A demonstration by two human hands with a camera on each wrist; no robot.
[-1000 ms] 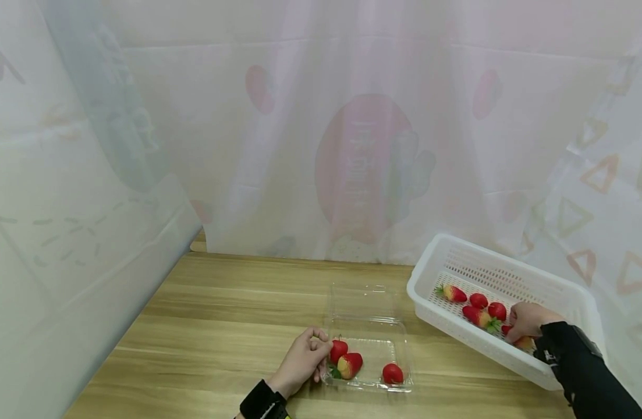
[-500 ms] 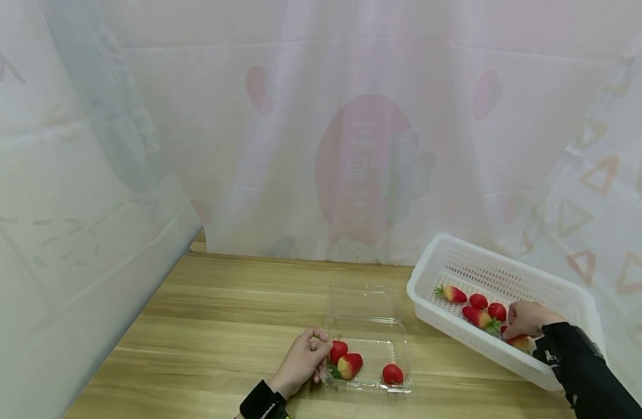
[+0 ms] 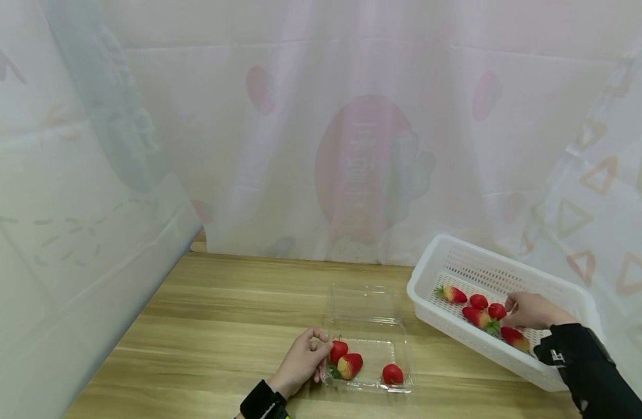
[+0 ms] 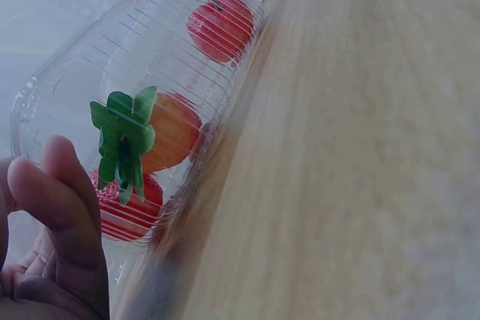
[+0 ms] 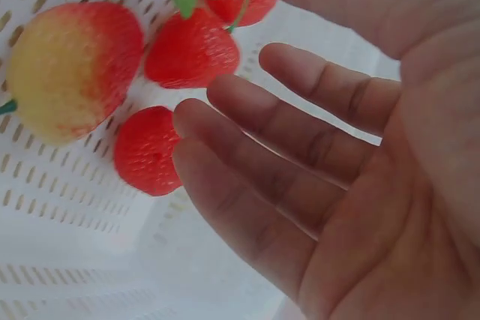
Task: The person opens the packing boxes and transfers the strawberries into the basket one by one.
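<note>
My left hand [image 3: 302,358] is at the left wall of a clear plastic clamshell box [image 3: 375,349], its curled fingers and thumb pinching the rim. Inside the box lie a cherry [image 3: 339,350], a strawberry [image 3: 350,366] with green leaves, and another cherry [image 3: 392,373]. In the left wrist view the leaves [image 4: 124,140] show through the box wall. My right hand [image 3: 535,311] is inside a white basket [image 3: 428,317], holding nothing. Its extended fingers [image 5: 255,215] reach over a round red fruit [image 5: 150,151], touching or nearly so. A strawberry [image 3: 514,337] lies below the hand.
More fruit lies in the basket: a strawberry [image 3: 453,293] at the left, a cherry [image 3: 478,301], another cherry [image 3: 497,311] and a leafy strawberry [image 3: 476,316]. The box's raised lid [image 3: 364,301] leans back. Printed curtains [image 3: 373,145] surround the wooden table [image 3: 210,326].
My right hand has come off the strawberry at the basket's near side and shifted slightly back toward the cherries, its fingers spreading. My left hand and the box have stayed put.
</note>
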